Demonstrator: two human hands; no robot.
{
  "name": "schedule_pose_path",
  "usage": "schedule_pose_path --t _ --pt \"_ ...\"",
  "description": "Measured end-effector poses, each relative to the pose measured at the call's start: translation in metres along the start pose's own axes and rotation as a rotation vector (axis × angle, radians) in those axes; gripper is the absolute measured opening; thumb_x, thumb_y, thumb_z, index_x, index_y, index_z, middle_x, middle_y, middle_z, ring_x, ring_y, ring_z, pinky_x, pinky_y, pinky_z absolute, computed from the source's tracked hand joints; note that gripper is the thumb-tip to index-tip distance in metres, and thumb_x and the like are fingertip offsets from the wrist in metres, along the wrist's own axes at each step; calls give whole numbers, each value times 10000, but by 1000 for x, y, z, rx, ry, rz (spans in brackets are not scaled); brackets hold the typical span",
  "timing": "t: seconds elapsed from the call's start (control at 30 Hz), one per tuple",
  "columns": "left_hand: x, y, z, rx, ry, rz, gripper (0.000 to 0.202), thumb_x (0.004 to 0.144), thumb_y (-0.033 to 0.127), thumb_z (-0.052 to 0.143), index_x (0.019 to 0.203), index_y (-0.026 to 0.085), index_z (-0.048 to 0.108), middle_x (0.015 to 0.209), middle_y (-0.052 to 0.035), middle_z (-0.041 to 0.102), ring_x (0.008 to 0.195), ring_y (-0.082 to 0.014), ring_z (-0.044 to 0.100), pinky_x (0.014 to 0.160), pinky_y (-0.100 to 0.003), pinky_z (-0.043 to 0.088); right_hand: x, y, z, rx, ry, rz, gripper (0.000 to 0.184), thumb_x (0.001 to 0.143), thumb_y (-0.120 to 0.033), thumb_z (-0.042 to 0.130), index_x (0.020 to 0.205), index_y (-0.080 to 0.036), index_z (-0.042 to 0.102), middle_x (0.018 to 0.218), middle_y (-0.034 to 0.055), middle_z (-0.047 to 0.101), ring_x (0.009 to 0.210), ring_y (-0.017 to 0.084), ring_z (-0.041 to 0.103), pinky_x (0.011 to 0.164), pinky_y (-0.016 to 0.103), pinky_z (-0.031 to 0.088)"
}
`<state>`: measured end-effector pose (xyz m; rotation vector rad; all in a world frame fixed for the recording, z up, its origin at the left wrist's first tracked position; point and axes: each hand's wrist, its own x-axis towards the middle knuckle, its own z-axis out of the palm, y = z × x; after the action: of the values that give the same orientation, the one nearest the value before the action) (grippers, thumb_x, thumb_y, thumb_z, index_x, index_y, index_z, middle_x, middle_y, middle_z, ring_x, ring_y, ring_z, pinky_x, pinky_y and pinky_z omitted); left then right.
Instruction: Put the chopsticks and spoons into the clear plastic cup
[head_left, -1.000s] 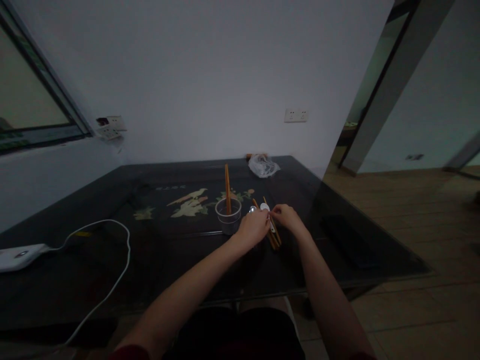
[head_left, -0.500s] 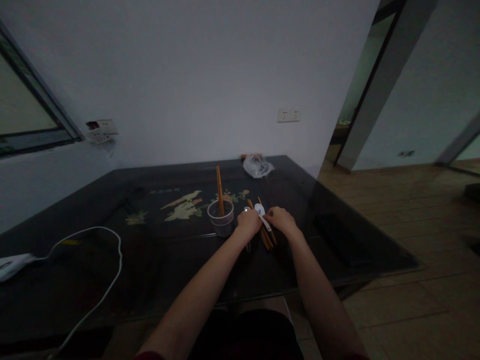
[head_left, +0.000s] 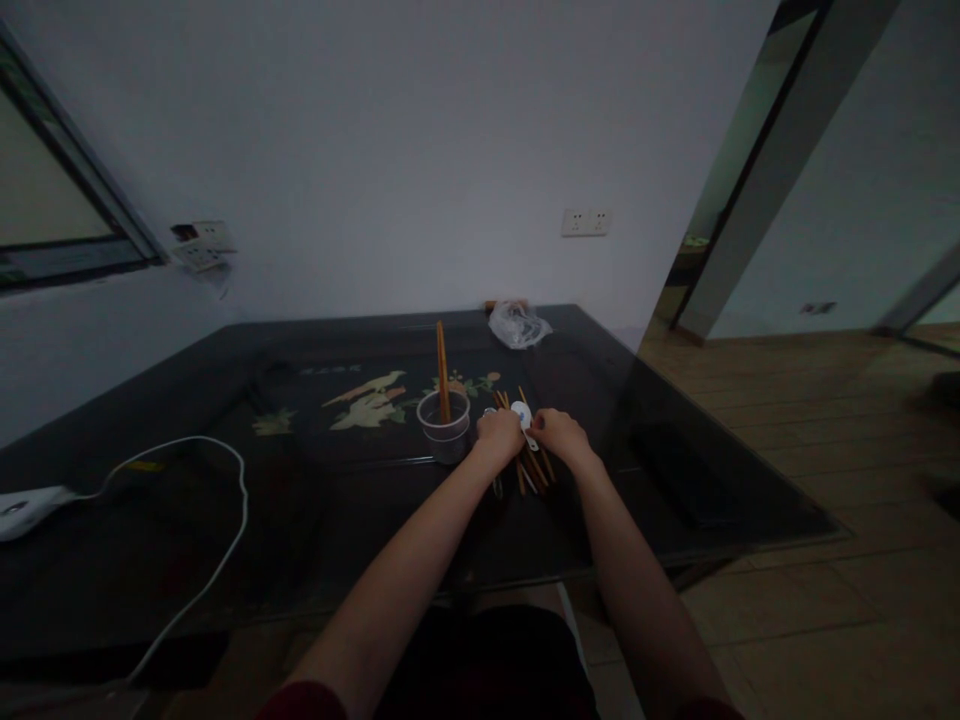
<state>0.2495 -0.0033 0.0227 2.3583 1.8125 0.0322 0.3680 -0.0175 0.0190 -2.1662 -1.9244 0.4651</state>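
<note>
My left hand is closed, knuckles up, over a small heap of wooden chopsticks on the table; what its fingers grip is hidden. Beside it shows the shiny bowl of what looks like a metal spoon. A white spoon with a blue mark lies across the chopsticks between my hands. The fingertips of my right hand are pinched together at this spoon's handle. To the left, a clear plastic cup stands upright with a few chopsticks in it.
The dark, glossy table has a bird-and-flower picture. A crumpled clear plastic bag sits at the back edge by the wall. On the right lies a flat black object. A white cable runs from a white device at left.
The chopsticks under my hands have fanned out more, and the white spoon's handle is more covered. Both hands stay nearly in place. The camera view has shifted slightly.
</note>
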Motion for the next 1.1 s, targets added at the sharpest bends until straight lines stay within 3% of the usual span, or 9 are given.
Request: schedule_pose_path --t 0.37,0.63,0.87,1.0,1.1 --pt "12 -1 1 -51 -31 -45 400 801 342 545 1109 103 636 1127 -228 635 1094 -316 590 857 -378 493 0 -1 1 -5 0 -1 183 789 -324 606 908 -199 669 1000 126 678 954 261 637 735 305 445" --pt "5 -5 -14 -85 -32 -30 444 790 393 539 1124 112 624 1103 -217 647 1051 -316 616 816 -336 505 0 0 3 3 8 -12 182 778 -321 610 906 -197 650 1003 133 674 952 283 636 731 324 443" --pt "-6 -9 -28 -174 45 110 275 823 285 470 954 135 660 986 -156 689 938 -264 658 778 -307 500 0 1 5 -16 29 -33 184 793 -301 576 933 -203 648 1028 135 665 989 270 624 753 314 442" --pt "-14 -14 -36 -336 56 258 226 847 241 450 921 144 641 857 -80 696 780 -183 664 712 -255 492 0 -1 4 -20 54 -41 193 824 -315 530 929 -205 648 1019 132 667 963 270 630 741 316 440" --pt "-21 -17 -41 -444 98 293 212 869 255 448 898 140 624 744 -45 669 667 -154 635 652 -240 476 -1 -2 1 16 120 -20 213 848 -340 498 905 -202 651 996 130 671 935 263 632 726 307 439"
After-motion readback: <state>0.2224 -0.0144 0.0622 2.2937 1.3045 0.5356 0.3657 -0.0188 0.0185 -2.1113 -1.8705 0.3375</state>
